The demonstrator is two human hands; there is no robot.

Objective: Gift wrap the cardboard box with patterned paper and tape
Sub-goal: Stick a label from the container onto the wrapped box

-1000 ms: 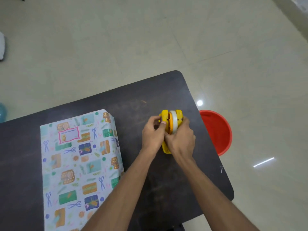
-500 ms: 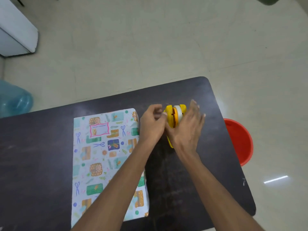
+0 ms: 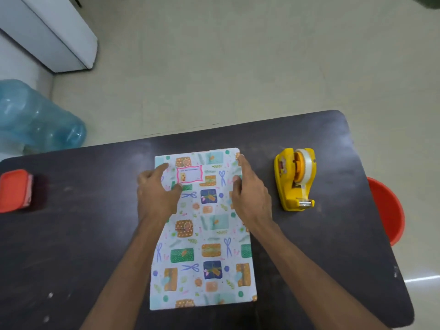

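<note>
The box wrapped in patterned paper (image 3: 202,234) lies flat on the dark table (image 3: 83,234), long side running away from me. My left hand (image 3: 157,189) rests on its far left part with fingers spread over the paper. My right hand (image 3: 250,194) lies along its far right edge, fingers straight and pointing away, thumb on top. A yellow tape dispenser (image 3: 295,179) with a roll of clear tape stands on the table to the right of the box, with no hand on it.
A red-lidded container (image 3: 15,190) sits at the table's left edge. A red bucket (image 3: 388,210) stands on the floor past the right edge. A blue water jug (image 3: 35,120) and a white cabinet (image 3: 54,36) are at the far left.
Both hands have let go of the tape dispenser and moved left onto the wrapped box. The dispenser now stands alone on the table. The view has shifted left.
</note>
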